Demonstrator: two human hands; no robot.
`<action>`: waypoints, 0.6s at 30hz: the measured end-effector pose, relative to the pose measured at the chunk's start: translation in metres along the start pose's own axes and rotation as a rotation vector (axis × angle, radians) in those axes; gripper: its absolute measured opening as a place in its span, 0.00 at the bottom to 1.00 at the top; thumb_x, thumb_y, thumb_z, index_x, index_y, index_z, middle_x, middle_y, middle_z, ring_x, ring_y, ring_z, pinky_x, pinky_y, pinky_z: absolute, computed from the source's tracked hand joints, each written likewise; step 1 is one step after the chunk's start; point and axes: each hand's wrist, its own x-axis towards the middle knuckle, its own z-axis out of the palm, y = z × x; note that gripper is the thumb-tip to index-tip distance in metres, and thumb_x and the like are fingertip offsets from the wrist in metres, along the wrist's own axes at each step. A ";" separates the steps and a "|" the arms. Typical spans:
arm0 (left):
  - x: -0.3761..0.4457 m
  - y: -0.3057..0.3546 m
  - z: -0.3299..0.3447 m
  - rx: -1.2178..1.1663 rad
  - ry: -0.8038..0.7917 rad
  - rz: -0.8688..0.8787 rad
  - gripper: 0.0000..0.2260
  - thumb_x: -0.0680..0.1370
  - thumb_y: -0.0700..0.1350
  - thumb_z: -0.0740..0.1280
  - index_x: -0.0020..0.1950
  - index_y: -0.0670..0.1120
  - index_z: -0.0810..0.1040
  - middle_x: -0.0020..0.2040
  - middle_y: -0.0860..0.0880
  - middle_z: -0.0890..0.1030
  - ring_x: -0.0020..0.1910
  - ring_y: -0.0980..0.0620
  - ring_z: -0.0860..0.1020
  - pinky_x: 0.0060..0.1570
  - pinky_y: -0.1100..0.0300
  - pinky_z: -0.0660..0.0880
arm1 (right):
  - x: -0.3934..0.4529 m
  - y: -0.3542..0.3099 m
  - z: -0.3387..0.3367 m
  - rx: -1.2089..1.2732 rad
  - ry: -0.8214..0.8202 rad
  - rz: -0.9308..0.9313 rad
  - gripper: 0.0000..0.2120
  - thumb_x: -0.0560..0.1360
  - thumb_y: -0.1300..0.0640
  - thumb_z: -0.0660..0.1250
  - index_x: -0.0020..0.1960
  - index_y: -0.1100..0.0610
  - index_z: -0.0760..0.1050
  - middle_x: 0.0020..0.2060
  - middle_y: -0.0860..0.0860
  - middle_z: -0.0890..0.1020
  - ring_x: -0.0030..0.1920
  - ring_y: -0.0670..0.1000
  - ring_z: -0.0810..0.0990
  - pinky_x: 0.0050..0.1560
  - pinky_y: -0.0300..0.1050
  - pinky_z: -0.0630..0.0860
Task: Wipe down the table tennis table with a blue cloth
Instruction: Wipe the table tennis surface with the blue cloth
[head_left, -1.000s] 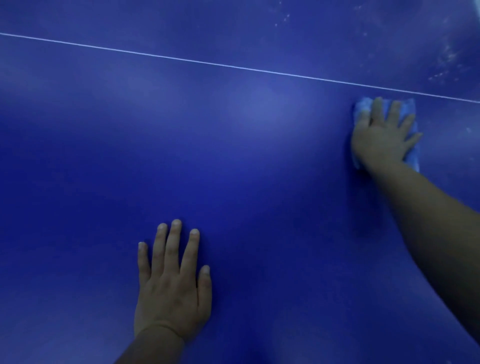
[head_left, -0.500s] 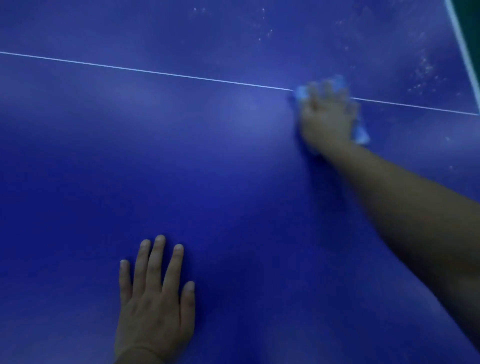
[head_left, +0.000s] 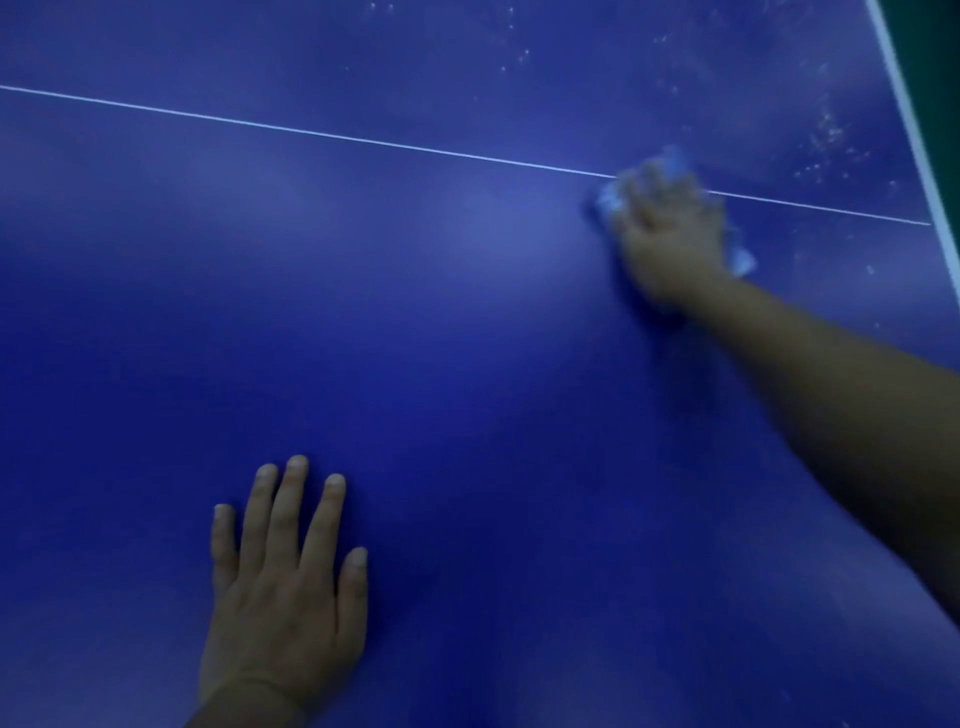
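- Nearest, lower left of the frame: the left hand (head_left: 283, 597) lies flat on the blue surface (head_left: 467, 415), fingers straight and a bit spread, holding nothing. Looks like it's just bracing the lean.
- Further up, right of centre: the right hand (head_left: 670, 244) is pressed palm-down on the blue cloth (head_left: 605, 202), right on the thin white line (head_left: 311, 132). It's blurry, so I can't tell whether the fingers are flat or curled. Cloth pokes out at the hand's left, top and lower right.
- Step-wise I'd say we're mid-wipe around that line.
- Past the line, upper right: plenty of pale specks (head_left: 826, 135) near the white edge stripe (head_left: 906, 104). Next move probably means reaching the cloth up there, pressing evenly.
- Count: two hands, one cloth, one thin line, one edge stripe, specks too many to count.
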 end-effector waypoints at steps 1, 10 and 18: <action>0.000 0.001 0.000 0.001 0.001 0.003 0.29 0.80 0.57 0.50 0.74 0.41 0.68 0.77 0.39 0.63 0.78 0.41 0.56 0.75 0.39 0.46 | 0.007 0.037 -0.004 -0.007 -0.001 0.112 0.26 0.83 0.40 0.45 0.79 0.47 0.56 0.80 0.51 0.55 0.79 0.60 0.52 0.74 0.68 0.50; -0.002 0.001 0.000 0.001 -0.011 -0.001 0.29 0.79 0.55 0.52 0.75 0.41 0.67 0.77 0.39 0.62 0.78 0.40 0.55 0.76 0.41 0.44 | -0.187 0.058 0.017 -0.055 -0.110 -0.792 0.27 0.83 0.38 0.47 0.77 0.47 0.64 0.80 0.53 0.56 0.79 0.63 0.53 0.74 0.68 0.48; -0.002 0.003 0.000 -0.010 -0.005 -0.025 0.29 0.79 0.56 0.49 0.77 0.43 0.65 0.79 0.41 0.60 0.79 0.42 0.52 0.76 0.41 0.43 | -0.058 0.048 -0.001 0.059 0.004 -0.021 0.30 0.79 0.37 0.45 0.79 0.45 0.59 0.80 0.49 0.57 0.79 0.58 0.51 0.74 0.68 0.47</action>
